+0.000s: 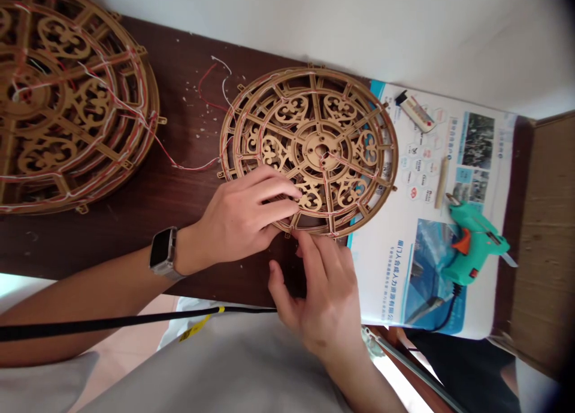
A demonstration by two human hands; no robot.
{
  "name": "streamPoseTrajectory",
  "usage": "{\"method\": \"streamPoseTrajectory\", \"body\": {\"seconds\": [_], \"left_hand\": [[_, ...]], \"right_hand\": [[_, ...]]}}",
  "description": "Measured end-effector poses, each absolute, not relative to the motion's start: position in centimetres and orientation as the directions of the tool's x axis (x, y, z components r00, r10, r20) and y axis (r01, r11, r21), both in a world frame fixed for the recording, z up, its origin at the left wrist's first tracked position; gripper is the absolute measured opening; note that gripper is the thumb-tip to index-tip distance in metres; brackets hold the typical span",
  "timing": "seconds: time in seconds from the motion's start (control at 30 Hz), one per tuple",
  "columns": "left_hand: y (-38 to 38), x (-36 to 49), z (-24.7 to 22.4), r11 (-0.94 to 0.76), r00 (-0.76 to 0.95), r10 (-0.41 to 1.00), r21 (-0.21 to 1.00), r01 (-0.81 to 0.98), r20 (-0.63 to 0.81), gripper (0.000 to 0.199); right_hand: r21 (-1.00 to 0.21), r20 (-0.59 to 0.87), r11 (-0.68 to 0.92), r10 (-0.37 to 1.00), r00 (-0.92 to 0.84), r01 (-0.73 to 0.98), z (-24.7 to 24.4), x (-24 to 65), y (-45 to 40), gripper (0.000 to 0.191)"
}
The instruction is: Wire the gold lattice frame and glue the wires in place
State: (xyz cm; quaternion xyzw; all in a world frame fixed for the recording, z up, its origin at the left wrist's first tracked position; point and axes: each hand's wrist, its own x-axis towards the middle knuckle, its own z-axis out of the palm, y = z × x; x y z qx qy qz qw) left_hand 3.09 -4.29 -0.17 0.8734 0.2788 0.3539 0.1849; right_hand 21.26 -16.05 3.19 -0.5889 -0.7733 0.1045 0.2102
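A round gold openwork frame point(314, 125) with scroll ornaments, spokes and concentric rings lies in the middle; other such frames seem stacked beneath it. Thin red and white wires point(330, 218) run along its spokes and rings. My left hand point(245, 212), with a watch on its wrist, is closed over the frame's near rim, fingers bent and thumb hidden. At the same rim, just right of it, my right hand point(321, 287) touches the edge with its index fingertip. The right thumb stands apart from the fingers, and I see nothing held between them.
A taller stack of wired gold frames point(148, 102) stands at left. Loose wire point(179, 166) spans both stacks. At right, a green glue gun point(471, 242), a glue stick point(442, 182) and a utility knife point(415, 111) lie on a printed sheet point(377, 281), beside a cardboard box point(543, 245).
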Motion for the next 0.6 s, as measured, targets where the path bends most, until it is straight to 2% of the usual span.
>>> {"method": "streamPoseTrajectory", "body": {"seconds": [0.1,0.2,0.33,0.47,0.6], "left_hand": [[-4.3,3.0,-0.1,-0.777,0.594,0.616,0.522,0.351,0.517,0.024],[-4.4,3.0,-0.1,-0.778,0.596,0.614,0.524,0.346,0.518,0.024],[-4.4,3.0,-0.1,-0.775,0.595,0.618,0.526,0.350,0.514,0.027],[-4.4,3.0,-0.2,-0.774,0.585,0.621,0.526,0.353,0.521,0.026],[-4.3,3.0,-0.2,-0.772,0.583,0.621,0.536,0.342,0.524,0.026]], "right_hand": [[-0.416,0.194,0.270,0.959,-0.206,0.868,3.2,21.3,-16.5,0.050],[-0.415,0.186,0.267,0.961,-0.206,0.870,3.5,21.4,-16.5,0.044],[-0.323,0.212,0.299,0.948,-0.239,0.898,4.0,21.0,-15.8,0.036],[-0.245,0.197,0.299,0.947,-0.254,0.922,4.2,20.3,-15.5,0.037],[-0.255,0.173,0.287,0.953,-0.248,0.924,4.2,20.5,-15.6,0.038]]}}
